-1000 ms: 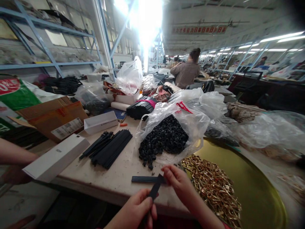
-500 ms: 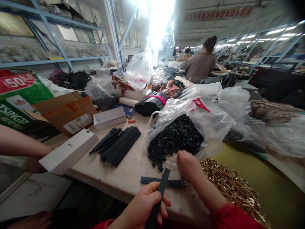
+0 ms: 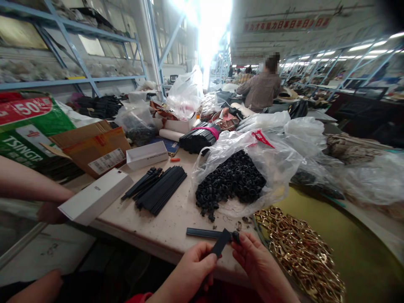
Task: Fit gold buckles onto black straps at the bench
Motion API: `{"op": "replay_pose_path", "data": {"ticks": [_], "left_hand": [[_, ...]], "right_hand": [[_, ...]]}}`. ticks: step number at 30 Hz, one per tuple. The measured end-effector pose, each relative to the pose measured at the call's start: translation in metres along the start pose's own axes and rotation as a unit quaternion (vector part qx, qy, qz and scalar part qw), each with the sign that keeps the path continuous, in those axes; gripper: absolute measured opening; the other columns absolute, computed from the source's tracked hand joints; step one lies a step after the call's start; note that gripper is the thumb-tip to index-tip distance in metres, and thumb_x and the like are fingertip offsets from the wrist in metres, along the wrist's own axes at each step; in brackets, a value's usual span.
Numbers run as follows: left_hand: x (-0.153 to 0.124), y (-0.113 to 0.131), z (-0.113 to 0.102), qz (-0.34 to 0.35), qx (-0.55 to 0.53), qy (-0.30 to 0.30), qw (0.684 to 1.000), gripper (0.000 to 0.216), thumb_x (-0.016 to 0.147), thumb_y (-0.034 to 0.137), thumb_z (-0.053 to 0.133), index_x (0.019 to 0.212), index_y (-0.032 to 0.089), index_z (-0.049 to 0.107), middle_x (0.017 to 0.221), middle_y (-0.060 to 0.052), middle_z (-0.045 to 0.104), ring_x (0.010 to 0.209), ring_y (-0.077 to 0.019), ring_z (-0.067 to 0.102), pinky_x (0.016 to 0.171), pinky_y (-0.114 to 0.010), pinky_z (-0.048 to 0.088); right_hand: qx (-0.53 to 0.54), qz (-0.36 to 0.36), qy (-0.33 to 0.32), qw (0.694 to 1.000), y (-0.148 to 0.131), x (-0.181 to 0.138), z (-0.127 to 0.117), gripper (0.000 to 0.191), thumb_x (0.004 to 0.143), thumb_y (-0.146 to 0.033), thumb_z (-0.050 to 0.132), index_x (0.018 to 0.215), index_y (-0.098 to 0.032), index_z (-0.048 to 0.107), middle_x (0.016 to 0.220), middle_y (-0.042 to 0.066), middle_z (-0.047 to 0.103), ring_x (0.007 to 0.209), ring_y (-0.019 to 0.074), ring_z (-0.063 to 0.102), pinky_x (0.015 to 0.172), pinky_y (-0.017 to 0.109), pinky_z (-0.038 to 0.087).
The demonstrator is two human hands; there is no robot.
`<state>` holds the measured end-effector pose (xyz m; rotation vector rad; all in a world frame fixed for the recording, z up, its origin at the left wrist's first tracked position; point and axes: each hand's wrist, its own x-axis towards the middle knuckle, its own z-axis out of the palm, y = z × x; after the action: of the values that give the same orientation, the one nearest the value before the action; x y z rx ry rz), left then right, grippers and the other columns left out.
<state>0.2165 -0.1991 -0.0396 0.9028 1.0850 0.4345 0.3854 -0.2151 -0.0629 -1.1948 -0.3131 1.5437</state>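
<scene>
My left hand [image 3: 202,263] is closed around a dark leather strap [image 3: 221,243], whose free end points up and to the right. Between the fingertips of my right hand [image 3: 252,254] is a small black loop [image 3: 236,237], right beside the strap's end. Behind both hands another dark strap [image 3: 202,232] lies on the table; its right part is hidden. Just beyond is a clear plastic bag [image 3: 277,168] lying open, full of black loops [image 3: 232,181]. Gold-coloured buckles [image 3: 303,252] are heaped to the right of my right hand.
The buckles lie on a yellowish round tray [image 3: 353,235]. Left on the table [image 3: 176,210] are stacked black straps [image 3: 162,189], a white box [image 3: 96,195], a white lid [image 3: 147,155] and a cardboard carton [image 3: 94,147]. Another person's arm [image 3: 31,181] reaches in at left.
My right hand has come back from the edge of the loop pile to the strap's end, now with a black loop in its fingertips. My left hand keeps hold of the strap.
</scene>
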Motion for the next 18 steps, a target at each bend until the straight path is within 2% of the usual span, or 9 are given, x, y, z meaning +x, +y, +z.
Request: {"op": "replay_pose_path", "data": {"ticks": [4, 8, 12, 16, 18], "left_hand": [[-0.001, -0.007, 0.004, 0.024, 0.064, 0.012, 0.998, 0.019, 0.074, 0.036, 0.048, 0.077, 0.017, 0.049, 0.043, 0.008, 0.042, 0.036, -0.0063, 0.035, 0.037, -0.016, 0.025], [-0.005, -0.007, 0.007, 0.031, 0.109, -0.002, 0.994, 0.020, 0.076, 0.036, 0.043, 0.074, 0.017, 0.047, 0.052, 0.006, 0.047, 0.038, -0.0064, 0.037, 0.038, -0.017, 0.027], [-0.010, -0.001, 0.002, 0.071, 0.233, -0.011, 0.970, 0.028, 0.082, 0.038, 0.036, 0.070, 0.016, 0.048, 0.053, 0.003, 0.047, 0.047, -0.0093, 0.042, 0.045, -0.019, 0.030], [-0.012, 0.008, -0.003, 0.100, 0.368, 0.004, 0.925, 0.026, 0.082, 0.031, 0.039, 0.062, 0.017, 0.049, 0.056, 0.003, 0.047, 0.054, -0.0111, 0.043, 0.049, -0.021, 0.027], [-0.013, 0.011, -0.001, 0.104, 0.388, -0.014, 0.916, 0.026, 0.082, 0.031, 0.040, 0.063, 0.017, 0.051, 0.058, 0.002, 0.049, 0.056, -0.0116, 0.045, 0.051, -0.022, 0.027]], "right_hand": [[0.046, 0.023, -0.001, 0.999, 0.010, -0.007, 0.003, 0.028, 0.059, -0.035, 0.079, 0.074, -0.020, 0.060, 0.062, -0.005, 0.059, 0.053, 0.0075, 0.053, 0.049, 0.016, 0.043], [0.030, 0.018, 0.008, 0.999, 0.016, -0.010, 0.002, 0.038, 0.057, -0.034, 0.080, 0.089, -0.020, 0.064, 0.070, -0.001, 0.063, 0.056, 0.0109, 0.056, 0.053, 0.022, 0.046], [-0.025, -0.005, 0.007, 1.000, 0.019, -0.010, -0.008, 0.040, 0.055, -0.039, 0.080, 0.086, -0.019, 0.066, 0.070, -0.001, 0.064, 0.057, 0.0105, 0.055, 0.058, 0.022, 0.046], [-0.100, -0.033, -0.055, 0.993, 0.023, -0.014, -0.015, 0.034, 0.056, -0.038, 0.080, 0.080, -0.019, 0.066, 0.068, -0.001, 0.064, 0.061, 0.0136, 0.057, 0.060, 0.025, 0.045], [-0.102, -0.028, -0.104, 0.989, 0.028, -0.015, -0.016, 0.034, 0.056, -0.040, 0.079, 0.079, -0.020, 0.064, 0.068, -0.001, 0.064, 0.063, 0.0165, 0.059, 0.061, 0.028, 0.046]]}}
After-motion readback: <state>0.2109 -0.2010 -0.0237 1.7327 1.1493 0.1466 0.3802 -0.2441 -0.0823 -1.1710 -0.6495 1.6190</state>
